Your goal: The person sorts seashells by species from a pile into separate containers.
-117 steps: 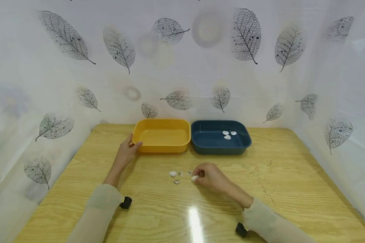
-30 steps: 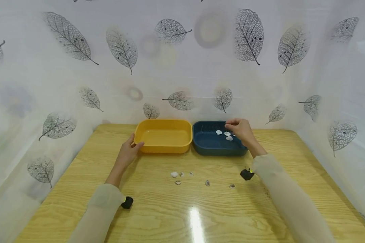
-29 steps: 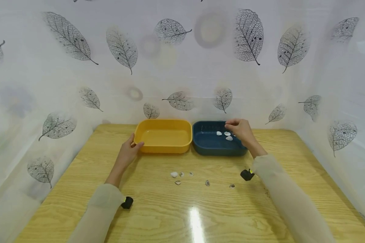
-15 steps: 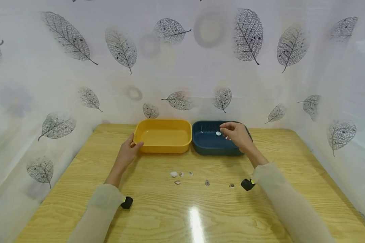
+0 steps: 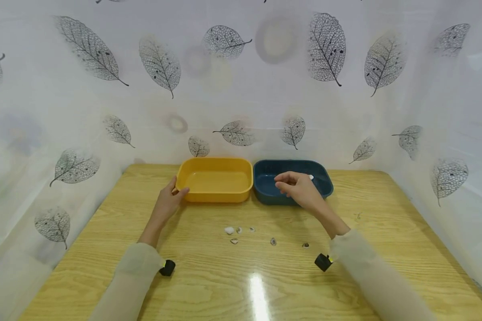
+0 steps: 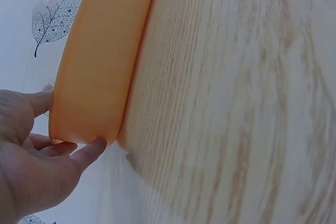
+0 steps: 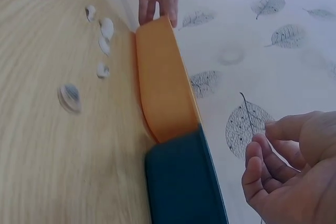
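Note:
At its left end, the yellow tray is gripped by the left hand, whose thumb lies on the near side in the left wrist view. The right hand hovers over the front of the blue tray, fingers loosely bent, nothing seen between them. A white shell shows in the blue tray; that hand hides part of the inside. On the table in front lie several small shells, among them a white one, a grey one and a dark one farthest right.
The two trays stand side by side at the back of the wooden table, before a white curtain with leaf prints. A black wrist camera sits at each cuff, the left one and the right one over the table.
From above the blue tray's back right, the right hand has moved left and toward the viewer. Earlier it pinched a white shell above the table. The left hand has stayed on the yellow tray.

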Motion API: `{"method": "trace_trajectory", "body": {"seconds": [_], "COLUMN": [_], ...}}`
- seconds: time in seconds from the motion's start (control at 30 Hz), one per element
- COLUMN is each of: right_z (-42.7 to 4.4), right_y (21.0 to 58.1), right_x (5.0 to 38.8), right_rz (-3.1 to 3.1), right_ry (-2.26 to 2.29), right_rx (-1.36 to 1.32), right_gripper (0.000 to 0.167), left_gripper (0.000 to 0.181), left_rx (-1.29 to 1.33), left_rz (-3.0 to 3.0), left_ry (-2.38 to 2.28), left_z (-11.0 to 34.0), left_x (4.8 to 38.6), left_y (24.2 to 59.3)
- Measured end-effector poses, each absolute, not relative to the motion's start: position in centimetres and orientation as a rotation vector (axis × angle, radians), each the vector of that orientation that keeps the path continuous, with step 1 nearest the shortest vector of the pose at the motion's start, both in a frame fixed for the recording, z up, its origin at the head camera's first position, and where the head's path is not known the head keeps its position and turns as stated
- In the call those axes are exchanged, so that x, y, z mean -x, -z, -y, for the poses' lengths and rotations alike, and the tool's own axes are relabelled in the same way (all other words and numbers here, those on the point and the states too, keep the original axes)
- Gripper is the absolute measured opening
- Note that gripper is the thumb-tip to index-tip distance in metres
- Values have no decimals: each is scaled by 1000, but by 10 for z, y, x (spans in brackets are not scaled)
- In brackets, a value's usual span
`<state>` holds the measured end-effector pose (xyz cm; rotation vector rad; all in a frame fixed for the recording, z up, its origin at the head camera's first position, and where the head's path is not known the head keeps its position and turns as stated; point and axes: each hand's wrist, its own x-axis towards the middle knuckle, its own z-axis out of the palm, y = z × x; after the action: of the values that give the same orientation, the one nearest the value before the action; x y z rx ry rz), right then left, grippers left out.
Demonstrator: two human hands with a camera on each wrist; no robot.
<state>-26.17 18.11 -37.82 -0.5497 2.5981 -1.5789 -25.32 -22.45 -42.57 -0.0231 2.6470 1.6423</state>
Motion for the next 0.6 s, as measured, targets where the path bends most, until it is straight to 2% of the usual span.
{"method": "trace_trajectory", "body": {"seconds": [0.6], "right_z": [-140], "right_y": [396], "right_x": [238], "right_rz": [-2435], "right_ry": [1554], "right_rx": [591], "right_gripper": [21], "left_gripper": [78], "left_rx": [38], "left_rz": [-2653], "left_ry": [-1630], "left_z": [224], "left_x": [253], "left_y": [425]}}
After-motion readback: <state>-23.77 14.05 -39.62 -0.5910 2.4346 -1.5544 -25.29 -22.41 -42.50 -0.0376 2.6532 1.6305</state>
